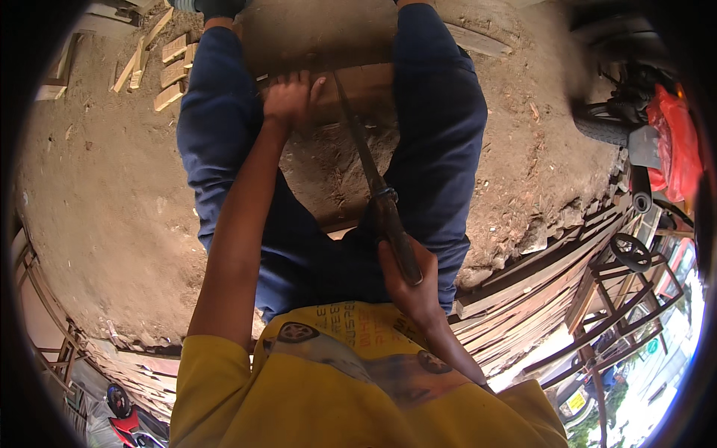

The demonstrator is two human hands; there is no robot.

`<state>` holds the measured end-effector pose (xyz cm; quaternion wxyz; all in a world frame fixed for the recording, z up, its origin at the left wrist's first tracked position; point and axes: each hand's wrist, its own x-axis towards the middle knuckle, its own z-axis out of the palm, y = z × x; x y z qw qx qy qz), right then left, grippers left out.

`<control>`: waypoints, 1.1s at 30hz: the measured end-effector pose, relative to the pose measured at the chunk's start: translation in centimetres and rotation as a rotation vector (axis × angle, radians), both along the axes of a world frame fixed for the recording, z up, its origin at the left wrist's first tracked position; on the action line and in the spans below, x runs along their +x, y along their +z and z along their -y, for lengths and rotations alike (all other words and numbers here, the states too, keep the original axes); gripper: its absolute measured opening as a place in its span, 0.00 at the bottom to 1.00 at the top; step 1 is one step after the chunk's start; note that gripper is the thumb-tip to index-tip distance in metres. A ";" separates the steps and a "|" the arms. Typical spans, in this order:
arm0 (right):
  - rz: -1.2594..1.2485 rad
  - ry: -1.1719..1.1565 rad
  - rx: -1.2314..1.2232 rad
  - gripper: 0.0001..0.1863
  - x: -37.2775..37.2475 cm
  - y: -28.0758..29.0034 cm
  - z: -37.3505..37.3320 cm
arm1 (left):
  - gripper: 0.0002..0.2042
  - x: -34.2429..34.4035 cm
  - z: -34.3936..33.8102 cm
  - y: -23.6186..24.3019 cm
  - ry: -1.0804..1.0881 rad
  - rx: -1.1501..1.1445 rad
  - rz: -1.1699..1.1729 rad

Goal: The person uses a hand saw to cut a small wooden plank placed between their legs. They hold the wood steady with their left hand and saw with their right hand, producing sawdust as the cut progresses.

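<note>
My left hand (pixel 290 101) lies on a wooden board (pixel 370 86) between my legs, fingers apart and slightly blurred. My right hand (pixel 417 284) grips the dark handle of a long, narrow saw (pixel 358 142) near my lap. The blade points away from me, and its far tip reaches the board just right of my left hand; whether it is in a cut I cannot tell. Both my legs, in navy trousers, flank the board on the dirt ground.
Short pale wood pieces (pixel 175 73) lie at upper left. A tyre (pixel 601 128), red plastic (pixel 668 145) and a dark roll (pixel 641 190) sit at upper right. Stacked planks (pixel 538 284) and a wheeled frame (pixel 627 306) are behind me at right, a red-and-black vehicle (pixel 127 425) at lower left.
</note>
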<state>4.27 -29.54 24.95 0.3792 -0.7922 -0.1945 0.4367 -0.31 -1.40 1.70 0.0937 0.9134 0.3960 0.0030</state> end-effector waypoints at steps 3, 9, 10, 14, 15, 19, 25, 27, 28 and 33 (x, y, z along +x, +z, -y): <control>-0.025 -0.003 -0.020 0.08 -0.3 0.8 1.7 | 0.24 0.4 -0.7 -0.3 -0.017 -0.027 0.040; 0.086 0.076 0.039 0.08 1.1 -2.9 -2.9 | 0.23 0.1 -0.9 -0.3 0.009 -0.067 0.074; 0.029 0.051 0.000 0.08 1.3 -2.3 -3.8 | 0.23 0.1 -0.9 -0.4 0.012 -0.051 0.091; 0.187 0.190 -0.040 0.09 1.3 0.4 -0.6 | 0.24 0.2 -0.8 -0.9 0.016 0.028 0.169; 0.255 0.212 0.004 0.10 1.4 0.3 -0.6 | 0.24 0.2 -0.8 -1.1 0.013 0.054 0.185; 0.223 0.136 0.019 0.09 2.1 -2.9 -3.9 | 0.23 0.2 -0.6 -0.2 0.021 -0.048 0.145; 0.183 0.150 0.111 0.10 1.5 -3.0 -4.4 | 0.23 0.1 -1.8 -0.3 0.037 -0.012 0.139; 0.251 0.165 0.091 0.10 0.9 -1.6 -1.1 | 0.23 0.2 -0.6 0.3 -0.002 -0.044 0.075; 0.232 0.137 0.082 0.10 0.7 -1.8 -0.8 | 0.23 0.2 0.0 0.4 0.012 -0.101 0.066; 0.144 0.068 0.137 0.11 3.1 -6.8 -8.4 | 0.21 0.0 -1.4 -1.3 0.046 -0.050 0.165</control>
